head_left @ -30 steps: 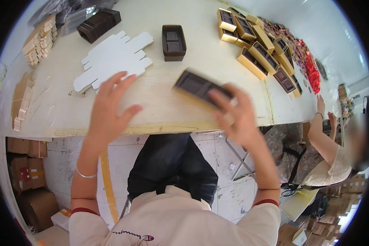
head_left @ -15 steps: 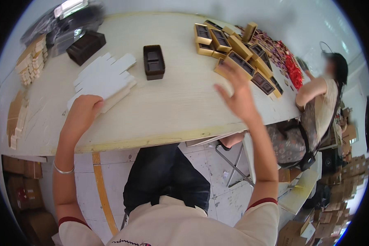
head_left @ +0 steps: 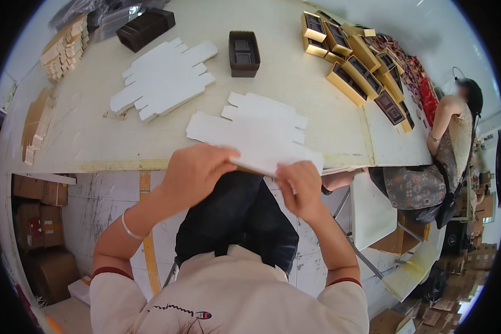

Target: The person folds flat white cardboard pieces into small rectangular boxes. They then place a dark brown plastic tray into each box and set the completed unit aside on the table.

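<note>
A flat white cardboard box blank (head_left: 261, 125), with cut tabs along its sides, lies at the table's front edge before me. My left hand (head_left: 200, 170) pinches its near edge on the left, while my right hand (head_left: 300, 186) has the same edge between thumb and fingers farther right. Behind it to the left is a stack of similar white blanks (head_left: 164, 78). A stack of dark brown plastic trays (head_left: 244, 55) stands beyond the held blank.
Gold boxes with brown trays inside (head_left: 356, 72) crowd the far right, beside a heap of small wrapped pieces (head_left: 403, 61). Another dark tray stack (head_left: 146, 30) lies at the back left. Folded card pieces (head_left: 38, 125) line the left edge. A person (head_left: 451, 128) sits at the right.
My left hand has moved right from the blank stack, and a single blank now lies in front of me. The right hand has come back from near the gold boxes to its edge.
</note>
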Demonstrator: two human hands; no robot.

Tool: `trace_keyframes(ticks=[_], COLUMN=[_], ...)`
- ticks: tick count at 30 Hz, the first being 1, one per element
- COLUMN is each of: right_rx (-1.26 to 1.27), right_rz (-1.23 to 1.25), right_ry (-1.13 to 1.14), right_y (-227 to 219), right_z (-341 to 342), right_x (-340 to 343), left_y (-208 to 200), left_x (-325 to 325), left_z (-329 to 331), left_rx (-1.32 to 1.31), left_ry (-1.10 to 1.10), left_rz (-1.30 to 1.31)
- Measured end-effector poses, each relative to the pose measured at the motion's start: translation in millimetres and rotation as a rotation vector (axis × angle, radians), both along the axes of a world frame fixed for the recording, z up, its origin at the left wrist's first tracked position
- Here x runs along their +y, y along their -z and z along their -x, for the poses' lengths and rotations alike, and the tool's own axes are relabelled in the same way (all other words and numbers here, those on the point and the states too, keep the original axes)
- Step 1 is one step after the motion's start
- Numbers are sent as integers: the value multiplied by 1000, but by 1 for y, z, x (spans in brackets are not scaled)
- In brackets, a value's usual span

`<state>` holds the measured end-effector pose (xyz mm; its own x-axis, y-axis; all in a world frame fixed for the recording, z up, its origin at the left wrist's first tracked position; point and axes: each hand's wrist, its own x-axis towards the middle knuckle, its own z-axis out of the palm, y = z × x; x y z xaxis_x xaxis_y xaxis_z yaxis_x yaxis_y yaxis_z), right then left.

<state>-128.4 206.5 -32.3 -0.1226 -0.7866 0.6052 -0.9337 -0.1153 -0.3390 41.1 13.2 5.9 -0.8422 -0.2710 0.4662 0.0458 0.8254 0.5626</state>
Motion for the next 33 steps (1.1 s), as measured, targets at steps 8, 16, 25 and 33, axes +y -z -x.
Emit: trace_keyframes(ticks=[8, 16, 25, 33], right_rx=[61, -220, 250, -264], right_rz=[7, -110, -127, -376], right_ry=[159, 203, 39, -70], right_y=[-14, -21, -12, -40], right_z=[3, -3, 3, 16], right_x=[-24, -29, -24, -45], left_y=[12, -4, 9, -4], left_x=[-10, -3, 8, -20], left_z=[26, 23, 20, 34], left_rx=[30, -227, 24, -451], left_ry=[6, 3, -35, 120], left_rz=[256, -342, 407, -192])
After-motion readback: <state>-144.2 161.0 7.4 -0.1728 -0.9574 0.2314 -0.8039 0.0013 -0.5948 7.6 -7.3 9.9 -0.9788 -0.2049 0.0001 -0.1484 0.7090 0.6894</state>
